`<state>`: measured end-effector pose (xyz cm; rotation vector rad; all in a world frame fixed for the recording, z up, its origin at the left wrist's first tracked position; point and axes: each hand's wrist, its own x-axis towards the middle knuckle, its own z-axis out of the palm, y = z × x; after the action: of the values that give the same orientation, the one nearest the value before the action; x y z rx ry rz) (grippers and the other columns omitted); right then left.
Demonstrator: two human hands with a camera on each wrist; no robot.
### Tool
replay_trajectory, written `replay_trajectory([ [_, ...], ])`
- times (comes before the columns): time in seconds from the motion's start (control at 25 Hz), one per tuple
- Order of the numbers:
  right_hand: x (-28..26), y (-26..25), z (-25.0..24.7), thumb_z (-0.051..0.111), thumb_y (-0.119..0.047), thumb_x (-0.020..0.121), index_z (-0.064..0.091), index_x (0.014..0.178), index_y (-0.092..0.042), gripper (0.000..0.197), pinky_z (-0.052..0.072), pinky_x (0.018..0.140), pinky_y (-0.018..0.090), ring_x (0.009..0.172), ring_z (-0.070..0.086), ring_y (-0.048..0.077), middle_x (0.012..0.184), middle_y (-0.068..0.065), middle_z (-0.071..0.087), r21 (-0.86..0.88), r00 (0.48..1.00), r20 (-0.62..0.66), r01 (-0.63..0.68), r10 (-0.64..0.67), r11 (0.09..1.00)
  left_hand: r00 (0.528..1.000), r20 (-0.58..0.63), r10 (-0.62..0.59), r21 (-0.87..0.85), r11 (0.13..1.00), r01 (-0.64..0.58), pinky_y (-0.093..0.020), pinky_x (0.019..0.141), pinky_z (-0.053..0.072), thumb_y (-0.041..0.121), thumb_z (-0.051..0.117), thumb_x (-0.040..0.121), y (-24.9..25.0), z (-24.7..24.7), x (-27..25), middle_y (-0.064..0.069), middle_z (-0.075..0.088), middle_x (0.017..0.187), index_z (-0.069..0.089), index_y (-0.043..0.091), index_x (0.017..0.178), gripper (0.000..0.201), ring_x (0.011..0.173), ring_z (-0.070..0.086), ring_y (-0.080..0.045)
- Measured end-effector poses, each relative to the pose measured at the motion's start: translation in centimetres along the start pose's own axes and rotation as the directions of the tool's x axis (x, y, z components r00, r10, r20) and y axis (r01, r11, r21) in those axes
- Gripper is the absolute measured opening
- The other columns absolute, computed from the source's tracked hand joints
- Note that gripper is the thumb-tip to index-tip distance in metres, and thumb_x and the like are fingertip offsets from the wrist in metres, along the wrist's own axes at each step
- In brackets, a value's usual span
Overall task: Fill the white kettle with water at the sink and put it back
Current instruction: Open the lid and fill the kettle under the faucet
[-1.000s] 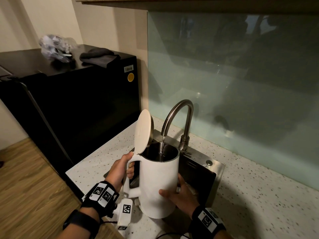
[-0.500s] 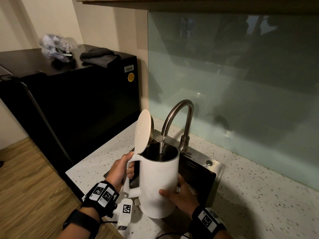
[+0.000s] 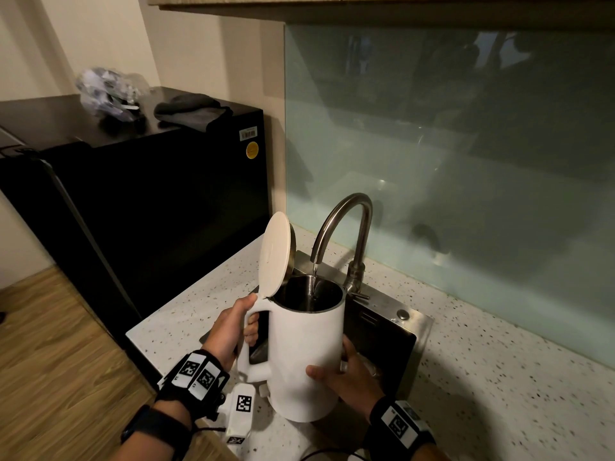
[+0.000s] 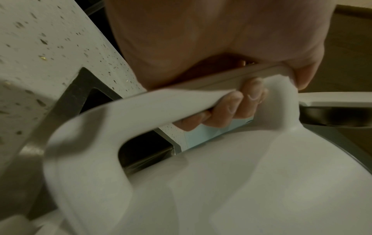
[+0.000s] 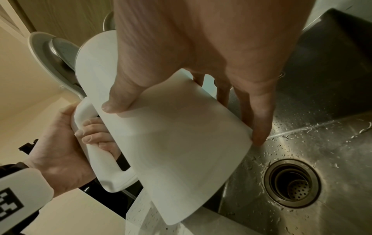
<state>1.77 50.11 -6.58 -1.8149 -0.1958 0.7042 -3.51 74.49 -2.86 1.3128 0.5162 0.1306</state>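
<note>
White kettle (image 3: 304, 357) held upright over sink (image 3: 420, 322), mouth directly beneath faucet (image 3: 346, 227) spout; thin stream of water (image 3: 313, 277) running into steel interior. Lid (image 3: 275, 255) hinged back, standing near vertical on handle side

Change vs. prior frames (1.0 s & 0.5 s ago): essentially none. Kettle, lid, both hands & stream in same positions; no tilt, no lift, no shift toward counter. Water level inside not visible from head view, so fill amount not determinable; only inferred change is more water in vessel

Left hand (image 3: 229, 331): fingers (image 4: 235, 103) curled through handle (image 4: 153, 101), thumb near top by lid hinge; full wrap, bearing the load. Right hand (image 3: 346, 374): spread against lower body of kettle, thumb (image 5: 118, 101) on near side, fingers (image 5: 259, 124) reaching round far side w/ tips low above wet sink floor; steadying/supporting rather than carrying. Drain (image 5: 293, 183) below & to right, droplets on steel

Meaning for task: filling step in progress, approx. mid-task. Remaining, by judgement: shut off faucet, close lid, carry kettle back to its place. Weight likely rising w/ fill, so two-hand support sensible. Kettle's base not identifiable in view; speckled countertop (image 3: 499, 377) to right, black fridge (image 3: 159, 194) to left
</note>
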Motion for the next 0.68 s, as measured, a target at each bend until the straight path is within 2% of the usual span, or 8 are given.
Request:
replay_trajectory([
  [0.16,-0.04,-0.07,0.02,0.086,-0.076,0.027,0.030,0.147,-0.038,0.138,0.049,0.100,0.037,0.120,0.054,0.016,0.138,-0.008,0.051,-0.005,1.000,-0.005,0.006,-0.006,1.000,1.000,-0.003,-0.004,0.009,1.000,0.004,-0.034,0.060,0.036,0.057,0.058,0.079,-0.02,-0.06,0.05,-0.004,0.036,0.057,0.050,0.015,0.064,0.045,0.049,0.037,-0.017],
  [0.24,-0.10,-0.18,0.01,0.088,-0.070,0.034,0.031,0.146,-0.037,0.130,0.049,0.097,0.034,0.119,0.054,0.016,0.136,-0.008,0.051,0.002,1.000,0.000,0.005,-0.005,1.000,1.000,-0.004,-0.006,0.011,1.000,0.006,-0.034,0.060,0.036,0.056,0.058,0.080,-0.03,-0.08,0.08,-0.004,0.036,0.057,0.050,0.015,0.064,0.044,0.049,0.036,-0.017],
  [0.32,-0.20,-0.31,0.02,0.088,-0.067,0.037,0.032,0.143,-0.040,0.123,0.049,0.098,0.035,0.119,0.054,0.016,0.134,-0.009,0.051,0.004,1.000,0.000,0.005,-0.005,1.000,1.000,-0.005,-0.010,0.012,1.000,0.010,-0.034,0.059,0.035,0.054,0.056,0.085,-0.02,-0.04,0.08,-0.004,0.035,0.058,0.049,0.016,0.064,0.045,0.049,0.036,-0.017],
  [0.48,-0.07,-0.05,0.04,0.086,-0.077,0.026,0.034,0.143,-0.040,0.133,0.050,0.104,0.044,0.121,0.055,0.017,0.136,-0.008,0.053,0.004,1.000,-0.012,0.007,-0.007,1.000,1.000,-0.012,-0.016,0.025,1.000,0.016,-0.033,0.059,0.036,0.047,0.050,0.097,0.05,0.10,0.08,-0.003,0.036,0.057,0.048,0.015,0.067,0.044,0.050,0.036,-0.016],
  [0.68,0.07,0.08,-0.10,0.087,-0.076,0.025,0.034,0.140,-0.042,0.131,0.051,0.101,0.042,0.119,0.056,0.016,0.133,-0.008,0.054,0.020,1.000,-0.006,0.014,-0.014,1.000,1.000,-0.002,-0.007,0.029,1.000,0.007,-0.033,0.059,0.036,0.050,0.052,0.095,0.00,0.06,0.10,-0.002,0.037,0.057,0.049,0.016,0.066,0.045,0.050,0.036,-0.016],
])
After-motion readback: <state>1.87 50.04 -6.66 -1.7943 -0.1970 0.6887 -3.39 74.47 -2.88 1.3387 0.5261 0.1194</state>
